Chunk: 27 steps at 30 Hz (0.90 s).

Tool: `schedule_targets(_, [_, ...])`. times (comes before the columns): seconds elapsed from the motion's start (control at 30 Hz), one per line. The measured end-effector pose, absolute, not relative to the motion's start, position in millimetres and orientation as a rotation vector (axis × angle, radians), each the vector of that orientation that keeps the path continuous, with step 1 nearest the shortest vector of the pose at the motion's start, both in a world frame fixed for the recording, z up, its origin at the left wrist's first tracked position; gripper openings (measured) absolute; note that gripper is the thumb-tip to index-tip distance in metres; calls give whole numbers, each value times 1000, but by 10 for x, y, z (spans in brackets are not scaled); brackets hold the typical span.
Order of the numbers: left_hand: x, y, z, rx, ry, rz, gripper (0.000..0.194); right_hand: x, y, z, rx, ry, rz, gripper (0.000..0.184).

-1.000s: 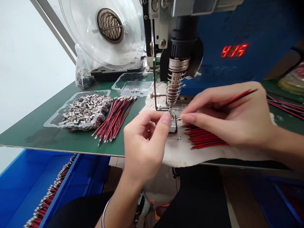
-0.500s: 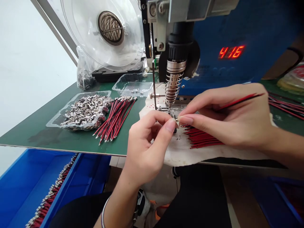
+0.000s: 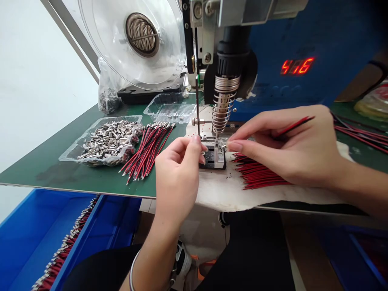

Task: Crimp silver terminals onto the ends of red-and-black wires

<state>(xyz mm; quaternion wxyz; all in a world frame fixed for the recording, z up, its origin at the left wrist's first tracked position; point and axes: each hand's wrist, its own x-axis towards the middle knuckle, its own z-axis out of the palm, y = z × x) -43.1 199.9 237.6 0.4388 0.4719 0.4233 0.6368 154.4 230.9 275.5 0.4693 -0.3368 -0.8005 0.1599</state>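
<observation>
My right hand (image 3: 291, 149) pinches a red-and-black wire (image 3: 295, 126), whose loose end sticks up past the knuckles. The wire's front end sits at my thumb and forefinger tips, beside the metal fixture (image 3: 218, 155) under the machine's spring-wrapped rod (image 3: 224, 105). To the left of that fixture, my left hand (image 3: 178, 173) is closed, thumb against forefinger. A small shiny metal piece (image 3: 203, 152) shows at its fingertips; its exact kind is too small to make out. More red-and-black wires (image 3: 260, 171) lie on a white cloth (image 3: 236, 196) beneath my right hand.
A clear tray (image 3: 71, 152) of small metal connectors stands on the green table, beside a bundle of wires (image 3: 147, 151) with metal ends. Behind are another clear tray (image 3: 171, 111) and a large reel (image 3: 106, 28). Blue bins (image 3: 33, 226) sit below. The machine's red display (image 3: 297, 66) reads 416.
My left hand has moved left, away from my right fingertips, uncovering the fixture. My right hand has shifted slightly left, still holding the wire.
</observation>
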Motion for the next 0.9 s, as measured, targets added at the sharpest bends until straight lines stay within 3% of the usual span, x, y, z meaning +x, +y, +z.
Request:
schedule_targets(0.07, [-425,1973,2369,1202,1051,1627,13,1550,2297,2758,-809,-1973,387,11])
schedule_targets(0.33, [-457,1869,2341,1636,1001,1494,16,1525,2255,2806,-774,-1974,468,12])
schedule_targets(0.9, [-397,1863,2275,1768,1038,1603,5,1574,2258,2779,-865,-1927,523,11])
